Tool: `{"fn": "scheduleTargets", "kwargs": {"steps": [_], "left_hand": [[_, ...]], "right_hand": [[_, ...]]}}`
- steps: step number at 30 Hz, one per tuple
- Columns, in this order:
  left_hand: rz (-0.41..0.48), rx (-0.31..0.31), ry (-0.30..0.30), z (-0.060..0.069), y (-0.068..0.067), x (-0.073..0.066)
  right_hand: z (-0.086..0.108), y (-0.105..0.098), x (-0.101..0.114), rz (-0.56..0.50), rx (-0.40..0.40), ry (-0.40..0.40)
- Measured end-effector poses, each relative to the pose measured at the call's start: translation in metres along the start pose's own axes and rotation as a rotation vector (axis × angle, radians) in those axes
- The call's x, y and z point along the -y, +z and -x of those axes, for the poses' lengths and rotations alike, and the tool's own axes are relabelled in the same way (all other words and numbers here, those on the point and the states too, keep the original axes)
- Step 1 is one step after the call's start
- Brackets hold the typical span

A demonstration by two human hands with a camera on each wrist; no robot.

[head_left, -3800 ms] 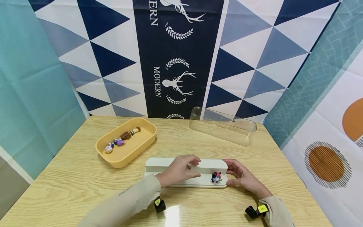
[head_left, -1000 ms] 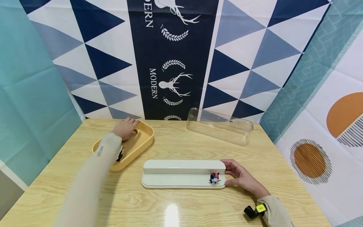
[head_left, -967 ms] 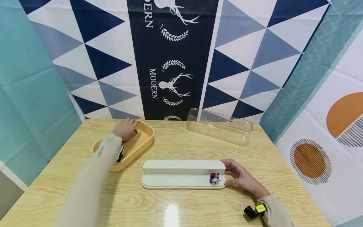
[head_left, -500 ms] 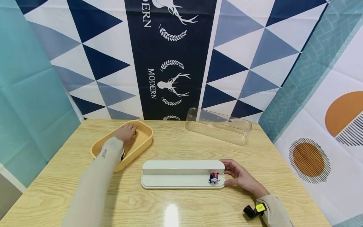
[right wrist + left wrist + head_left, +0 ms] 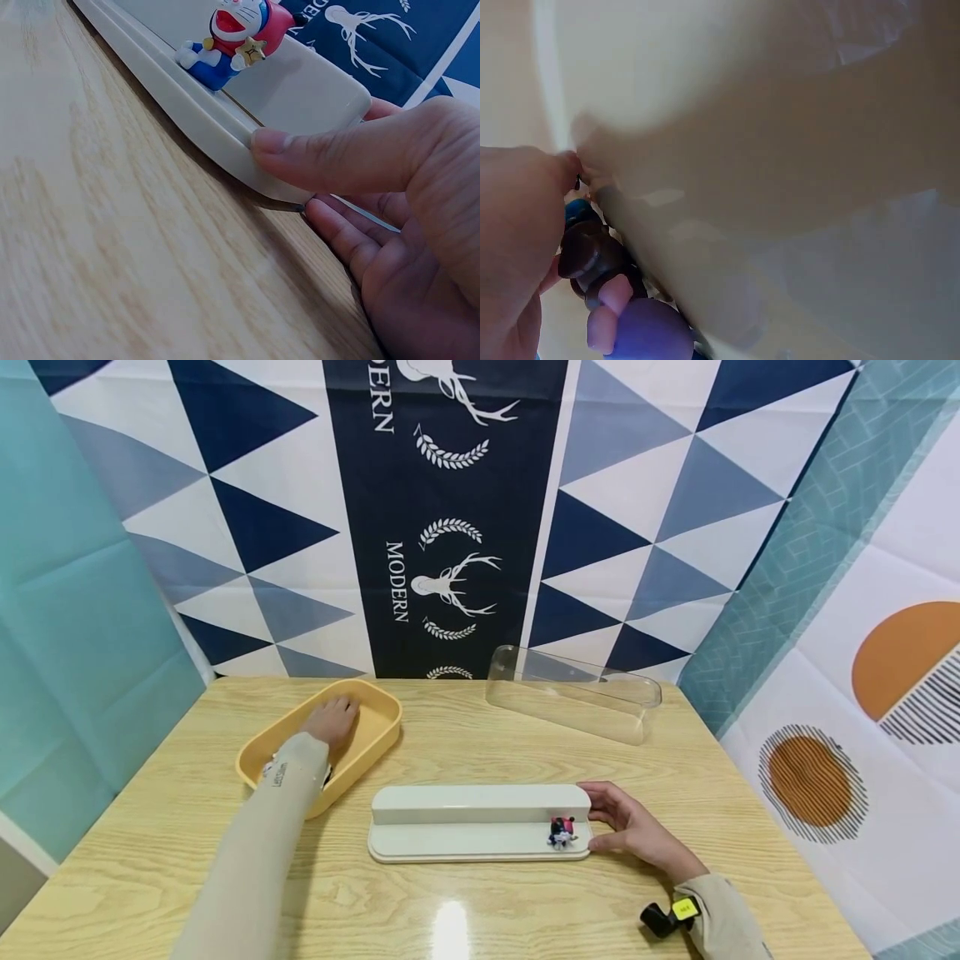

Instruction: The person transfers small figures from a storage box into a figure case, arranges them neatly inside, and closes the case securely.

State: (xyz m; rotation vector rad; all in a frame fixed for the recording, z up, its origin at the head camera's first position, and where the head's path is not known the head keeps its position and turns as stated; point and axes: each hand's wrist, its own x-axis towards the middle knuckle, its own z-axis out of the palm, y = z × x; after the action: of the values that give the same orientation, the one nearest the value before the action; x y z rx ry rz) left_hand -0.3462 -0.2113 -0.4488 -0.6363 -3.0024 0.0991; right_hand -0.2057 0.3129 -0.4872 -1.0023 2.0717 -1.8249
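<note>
Inside the yellow tray (image 5: pixel 375 745), my left hand (image 5: pixel 331 722) has its fingers curled down at the far figurine, mostly hidden in the head view. The left wrist view shows the hand (image 5: pixel 514 247) pinching that figurine's blue part (image 5: pixel 579 211), beside a brown figurine (image 5: pixel 596 255) and a purple one (image 5: pixel 649 330). My right hand (image 5: pixel 637 831) grips the right end of the white stepped base (image 5: pixel 457 839); its thumb presses the rim in the right wrist view. A blue-and-white figurine with a red hood (image 5: pixel 562 832) sits on the base's lower step, near that hand.
A clear plastic cover (image 5: pixel 573 697) lies at the back right of the wooden table (image 5: pixel 420 910), close to the patterned cloth backdrop (image 5: pixel 450 485). Part of a pale figurine (image 5: pixel 268 767) shows at the tray's near left end, beside the left sleeve.
From beside the base, my left hand moved to the tray's far rim, then lower inside it, covering the far figurine. The right hand keeps its grip; the view shifted slightly.
</note>
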Motion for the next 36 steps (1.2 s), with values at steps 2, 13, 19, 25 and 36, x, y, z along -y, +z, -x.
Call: {"fn": "scheduleTargets", "kwargs": {"steps": [2, 13, 19, 25, 36], "left_hand": [[0.009, 0.008, -0.002, 0.001, -0.002, -0.001], [0.112, -0.055, 0.002, -0.001, 0.001, 0.007], [0.160, -0.111, 0.010, -0.002, 0.004, 0.013], [0.249, -0.169, 0.003, 0.001, 0.004, 0.015], [0.570, -0.186, -0.037, 0.005, -0.014, 0.017]], "right_hand": [[0.000, 0.000, 0.000, 0.004, -0.002, 0.003], [-0.001, 0.000, 0.000, 0.011, -0.005, 0.008], [0.000, 0.000, 0.001, 0.020, -0.012, 0.017], [0.000, 0.000, 0.001, 0.018, -0.013, 0.022], [0.002, 0.000, 0.001, 0.020, -0.012, 0.019]]}}
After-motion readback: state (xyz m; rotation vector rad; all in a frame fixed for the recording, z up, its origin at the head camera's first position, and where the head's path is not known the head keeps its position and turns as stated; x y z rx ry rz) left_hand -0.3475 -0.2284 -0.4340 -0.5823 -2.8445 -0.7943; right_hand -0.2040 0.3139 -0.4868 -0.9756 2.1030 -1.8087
